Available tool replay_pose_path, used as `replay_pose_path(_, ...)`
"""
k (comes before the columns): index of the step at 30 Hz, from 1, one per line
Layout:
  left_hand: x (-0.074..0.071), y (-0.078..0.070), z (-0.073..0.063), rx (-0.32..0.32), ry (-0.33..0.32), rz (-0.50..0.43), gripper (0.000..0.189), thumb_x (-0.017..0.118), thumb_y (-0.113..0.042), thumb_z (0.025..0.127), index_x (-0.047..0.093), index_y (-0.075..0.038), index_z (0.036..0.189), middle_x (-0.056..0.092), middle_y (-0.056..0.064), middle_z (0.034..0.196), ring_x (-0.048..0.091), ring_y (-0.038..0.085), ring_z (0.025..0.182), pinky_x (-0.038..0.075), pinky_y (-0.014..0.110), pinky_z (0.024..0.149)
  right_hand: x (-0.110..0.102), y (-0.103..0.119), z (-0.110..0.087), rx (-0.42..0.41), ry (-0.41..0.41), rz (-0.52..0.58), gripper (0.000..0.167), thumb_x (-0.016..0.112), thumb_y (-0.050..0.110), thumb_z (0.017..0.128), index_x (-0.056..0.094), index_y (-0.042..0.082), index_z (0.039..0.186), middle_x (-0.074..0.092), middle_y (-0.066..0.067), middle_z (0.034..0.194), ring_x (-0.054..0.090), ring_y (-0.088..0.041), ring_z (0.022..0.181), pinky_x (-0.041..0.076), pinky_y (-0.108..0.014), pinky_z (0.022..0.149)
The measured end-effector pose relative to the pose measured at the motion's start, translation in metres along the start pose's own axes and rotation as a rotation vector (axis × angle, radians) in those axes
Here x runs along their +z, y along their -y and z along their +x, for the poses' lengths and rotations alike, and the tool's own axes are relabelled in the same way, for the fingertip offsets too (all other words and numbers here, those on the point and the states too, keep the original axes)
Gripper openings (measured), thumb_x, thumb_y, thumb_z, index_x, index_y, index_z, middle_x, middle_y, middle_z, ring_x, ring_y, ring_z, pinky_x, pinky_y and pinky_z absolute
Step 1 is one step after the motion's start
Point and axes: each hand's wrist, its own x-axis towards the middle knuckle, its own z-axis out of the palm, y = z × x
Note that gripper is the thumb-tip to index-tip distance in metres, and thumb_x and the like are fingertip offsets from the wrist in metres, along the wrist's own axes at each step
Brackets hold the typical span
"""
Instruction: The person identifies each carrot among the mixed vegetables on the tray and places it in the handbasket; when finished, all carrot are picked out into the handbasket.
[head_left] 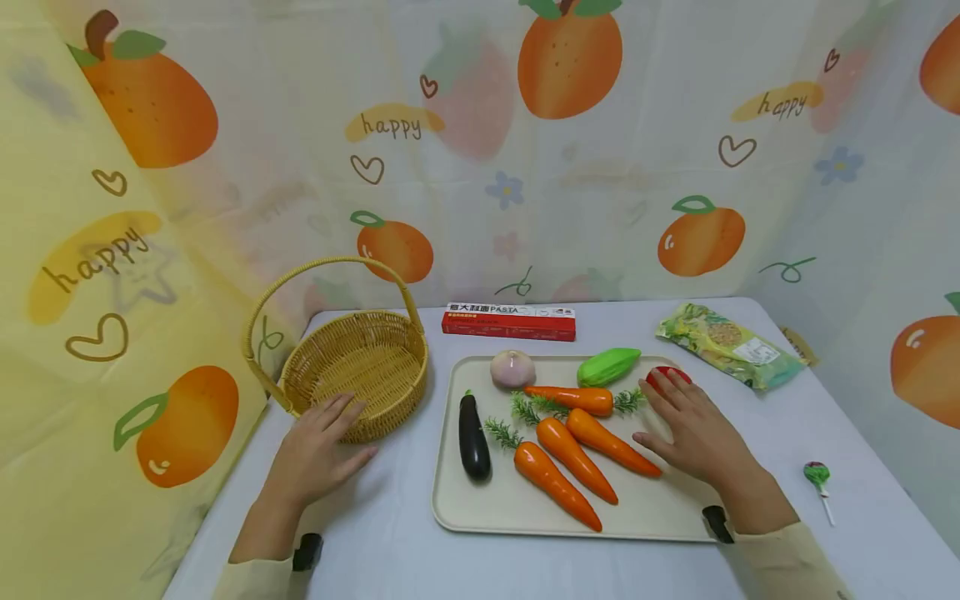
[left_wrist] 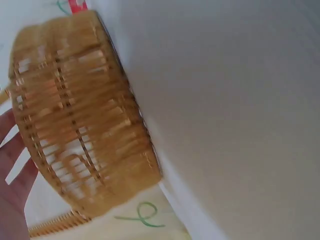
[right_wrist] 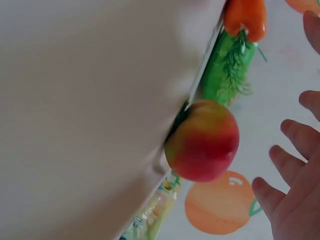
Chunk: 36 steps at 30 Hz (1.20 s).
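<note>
My left hand [head_left: 318,450], fingers spread, is at the near rim of a wicker basket [head_left: 408,400] with a tall handle; whether it touches the rim I cannot tell. Over the right side of a cream tray [head_left: 465,508] hovers my right hand [head_left: 693,433], fingers apart and holding nothing. A red and yellow fruit like an apple or peach [right_wrist: 202,142] sits just ahead of its fingertips, mostly hidden by them in the head view. Also on the tray lie several carrots [head_left: 576,458], an eggplant [head_left: 473,437], a garlic bulb [head_left: 513,369] and a green ridged vegetable [head_left: 609,367].
Behind the tray stands a red and white pasta box [head_left: 508,322]. A green and yellow packet [head_left: 727,346] lies at the back right, and a lollipop with a green head [head_left: 817,475] near the right edge. Printed curtains [head_left: 622,167] enclose the white table [head_left: 390,533].
</note>
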Motion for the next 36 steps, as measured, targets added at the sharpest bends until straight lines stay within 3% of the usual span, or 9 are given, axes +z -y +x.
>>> replay_pose_path(4,-0.006,0.010,-0.009,-0.070,-0.084,-0.012,0.067,0.080,-0.041,0.074,0.063,-0.006,0.128,0.061,0.019,0.125,0.054,0.040,0.114,0.041,0.061,0.093,0.003,0.003,0.002,0.001,0.022,0.018,0.082,0.068,0.052,0.086,0.040,0.006,0.148,0.031,-0.019,0.154,0.029,-0.039,0.138,0.027,-0.057,0.108)
replay_pose_path(7,-0.010,0.017,-0.015,-0.156,-0.137,-0.016,0.063,0.083,-0.033,0.072,0.065,-0.002,0.123,0.063,0.020,0.119,0.055,0.041,0.110,0.042,0.060,0.091,0.003,0.006,0.004,0.006,0.011,0.052,0.079,0.072,0.048,0.085,0.044,0.008,0.146,0.036,-0.018,0.151,0.034,-0.040,0.134,0.034,-0.058,0.104)
replay_pose_path(12,-0.011,0.025,-0.023,-0.425,-0.196,-0.139,0.051,0.082,-0.022,0.078,0.065,-0.003,0.122,0.063,0.017,0.110,0.057,0.035,0.102,0.045,0.053,0.086,0.003,0.014,0.008,-0.005,0.004,0.169,0.068,0.074,0.039,0.085,0.051,0.012,0.143,0.049,-0.017,0.141,0.045,-0.038,0.127,0.041,-0.061,0.096)
replay_pose_path(17,-0.008,0.027,-0.026,-0.681,-0.257,-0.274,0.044,0.077,-0.023,0.086,0.064,-0.005,0.124,0.062,0.013,0.099,0.056,0.024,0.091,0.048,0.026,0.080,0.002,0.021,0.012,0.012,0.065,0.231,0.059,0.071,0.038,0.089,0.055,0.014,0.140,0.056,-0.012,0.135,0.051,-0.036,0.123,0.042,-0.060,0.096)
replay_pose_path(21,-0.007,0.029,-0.028,-0.810,-0.240,-0.381,0.046,0.073,-0.026,0.089,0.062,-0.006,0.129,0.065,0.016,0.103,0.061,0.026,0.097,0.041,0.004,0.077,0.002,0.024,0.015,0.026,0.108,0.274,0.054,0.069,0.037,0.090,0.057,0.012,0.137,0.058,-0.012,0.133,0.052,-0.037,0.121,0.042,-0.058,0.097)
replay_pose_path(23,-0.006,0.031,-0.028,-0.854,-0.207,-0.412,0.049,0.071,-0.030,0.091,0.060,-0.007,0.133,0.066,0.018,0.113,0.063,0.031,0.103,0.043,0.006,0.080,0.003,0.026,0.017,0.024,0.121,0.301,0.052,0.068,0.037,0.091,0.058,0.011,0.136,0.058,-0.013,0.133,0.052,-0.037,0.121,0.041,-0.059,0.097)
replay_pose_path(26,-0.007,0.031,-0.029,-0.912,-0.158,-0.432,0.056,0.068,-0.039,0.091,0.056,-0.012,0.138,0.058,0.017,0.131,0.061,0.034,0.111,0.051,0.024,0.085,0.005,0.029,0.020,0.023,0.141,0.348,0.049,0.067,0.037,0.092,0.060,0.012,0.134,0.059,-0.012,0.131,0.052,-0.037,0.121,0.041,-0.058,0.098)
replay_pose_path(29,-0.005,0.030,-0.027,-0.955,-0.155,-0.477,0.059,0.068,-0.044,0.090,0.055,-0.015,0.140,0.046,0.013,0.145,0.057,0.035,0.117,0.050,0.040,0.090,0.008,0.031,0.023,0.018,0.162,0.378,0.046,0.067,0.035,0.093,0.062,0.014,0.132,0.061,-0.009,0.127,0.056,-0.033,0.114,0.044,-0.056,0.096)
replay_pose_path(36,0.011,0.025,-0.019,-1.045,-0.366,-0.798,0.044,0.075,-0.021,0.088,0.059,0.001,0.123,0.042,0.012,0.147,0.046,0.032,0.128,0.044,0.009,0.082,0.014,0.033,0.030,0.010,0.173,0.463,0.043,0.070,0.028,0.091,0.063,0.015,0.131,0.065,0.002,0.120,0.061,-0.021,0.100,0.052,-0.045,0.084)
